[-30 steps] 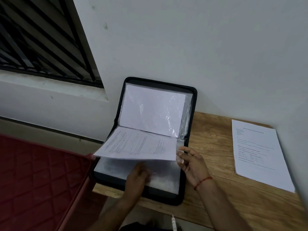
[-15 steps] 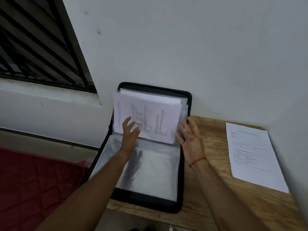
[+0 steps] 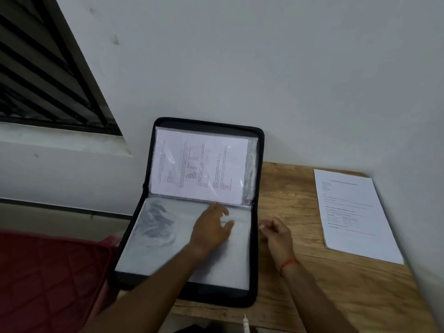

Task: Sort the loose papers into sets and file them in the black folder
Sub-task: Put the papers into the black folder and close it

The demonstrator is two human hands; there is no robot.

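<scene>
The black folder [image 3: 260, 150] lies open on the wooden table's left end, its upper half leaning against the wall. A printed sheet [image 3: 200, 167] sits inside a clear sleeve in that upper half. An empty clear sleeve [image 3: 156, 236] covers the lower half. My left hand [image 3: 211, 228] rests flat on this lower sleeve, fingers spread, near the spiral binding. My right hand [image 3: 276, 233] hovers just right of the folder's edge with fingers loosely curled, holding nothing. A stack of loose papers [image 3: 353, 212] lies on the table at the right, by the wall.
The wooden table [image 3: 288, 188] stands against a white wall. A red quilted surface [image 3: 48, 272] lies at the lower left beside the table. A barred window [image 3: 43, 68] is at the upper left. A small white object [image 3: 245, 325] pokes up at the table's front edge.
The sleeve with the printed sheet was flipped up and now rests against the folder's upper half. My left hand came down onto the lower sleeve. My right hand drew back to the right.
</scene>
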